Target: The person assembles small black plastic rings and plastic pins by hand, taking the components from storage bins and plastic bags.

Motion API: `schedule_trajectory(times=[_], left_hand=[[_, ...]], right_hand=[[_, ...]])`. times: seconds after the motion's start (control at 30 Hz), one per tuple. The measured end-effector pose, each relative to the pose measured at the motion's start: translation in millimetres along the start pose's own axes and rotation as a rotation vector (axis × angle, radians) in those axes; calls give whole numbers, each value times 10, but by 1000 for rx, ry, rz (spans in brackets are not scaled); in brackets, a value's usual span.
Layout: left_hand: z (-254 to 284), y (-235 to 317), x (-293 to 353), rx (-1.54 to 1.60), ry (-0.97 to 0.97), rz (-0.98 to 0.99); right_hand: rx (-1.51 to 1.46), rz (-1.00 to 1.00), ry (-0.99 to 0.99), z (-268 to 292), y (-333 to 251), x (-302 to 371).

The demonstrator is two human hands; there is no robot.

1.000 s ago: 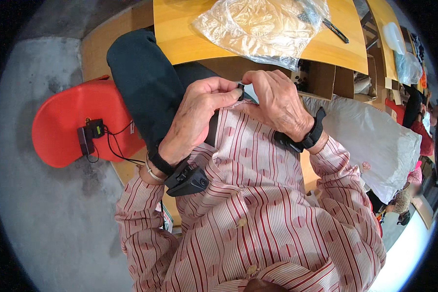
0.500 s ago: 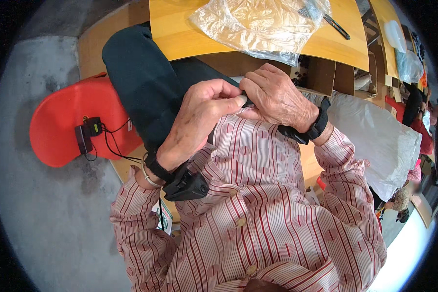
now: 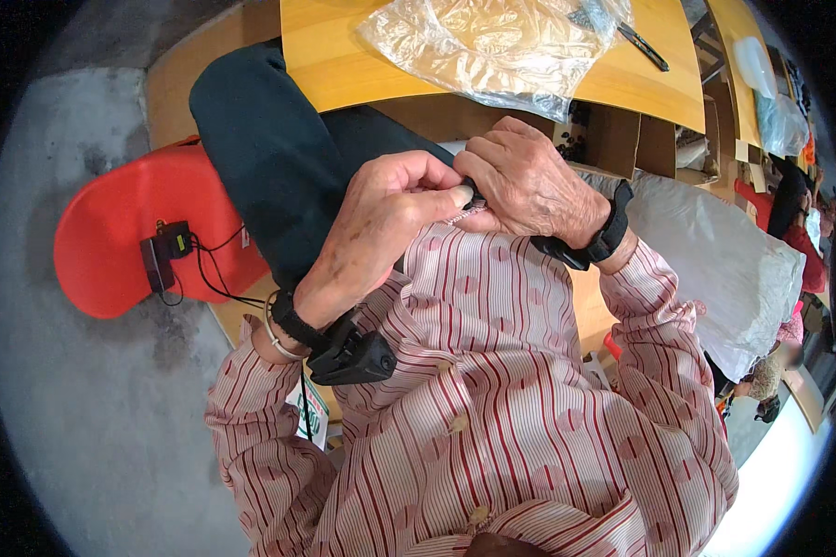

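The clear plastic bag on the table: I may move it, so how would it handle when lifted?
The clear plastic bag looks crinkled and thin, so probably floppy. It lies fairly flat, suggesting little weight. Its glossy film may slide on the table.

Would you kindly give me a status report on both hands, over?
Left hand pinched on small black piece, mostly hidden. Right hand curled close against it. Transparent plastic bag on table beyond, not in the way.
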State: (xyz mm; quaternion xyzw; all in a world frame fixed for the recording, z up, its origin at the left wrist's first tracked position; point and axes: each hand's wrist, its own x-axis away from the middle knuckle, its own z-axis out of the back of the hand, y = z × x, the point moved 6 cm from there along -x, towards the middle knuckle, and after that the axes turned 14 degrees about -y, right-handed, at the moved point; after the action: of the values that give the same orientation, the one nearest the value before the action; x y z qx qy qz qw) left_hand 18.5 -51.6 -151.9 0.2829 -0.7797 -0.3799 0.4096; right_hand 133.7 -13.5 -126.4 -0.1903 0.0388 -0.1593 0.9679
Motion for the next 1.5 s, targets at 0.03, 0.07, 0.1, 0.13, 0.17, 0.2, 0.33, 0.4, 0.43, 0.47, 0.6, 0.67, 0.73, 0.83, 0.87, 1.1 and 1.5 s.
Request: schedule_trajectory(times=[0.03, 0.07, 0.1, 0.13, 0.17, 0.2, 0.33, 0.4, 0.43, 0.47, 0.6, 0.67, 0.73, 0.83, 0.87, 1.1, 1.5], left_hand=[[2, -13, -2, 9, 7, -2], [3, -33, -8, 11, 7, 0], [2, -59, -18, 3, -4, 2], [1, -79, -29, -4, -14, 4], [9, -88, -37, -3, -14, 6], [19, -91, -44, -13, -13, 18], [25, -127, -55, 3, -30, 50], [34, -186, -70, 33, -37, 72], [33, -218, -77, 61, -46, 93], [33, -206, -73, 61, -47, 93], [23, -211, -63, 117, -86, 120], [20, -247, -75, 114, -92, 126], [-2, -282, -78, 120, -112, 105], [-16, -328, -87, 149, -118, 117], [-34, -343, -92, 149, -118, 117], [-48, -322, -67, 70, -15, 53], [-34, -296, 27, -44, 47, 38]], right_hand=[[-2, -1, -2, -9, 8, 3], [2, 14, 0, -12, 9, 7], [5, 29, 2, -21, 9, 10], [3, 28, 1, -36, 14, 10], [14, 19, -4, -54, 22, 9], [25, 9, -9, -67, 30, 7], [23, 22, 2, -89, 35, 1], [35, 52, -11, -92, 15, -3], [35, 51, -12, -112, 14, -3], [12, 52, -3, -139, 14, -2], [-7, -25, -26, -235, 13, 41], [-22, -16, -33, -250, 13, 59], [-36, -4, -40, -244, 13, 79], [-74, -8, -54, -241, 24, 101], [-96, -13, -56, -243, 22, 103], [-114, -27, -54, -266, 17, 128], [-33, -109, -99, -224, -122, 121]])
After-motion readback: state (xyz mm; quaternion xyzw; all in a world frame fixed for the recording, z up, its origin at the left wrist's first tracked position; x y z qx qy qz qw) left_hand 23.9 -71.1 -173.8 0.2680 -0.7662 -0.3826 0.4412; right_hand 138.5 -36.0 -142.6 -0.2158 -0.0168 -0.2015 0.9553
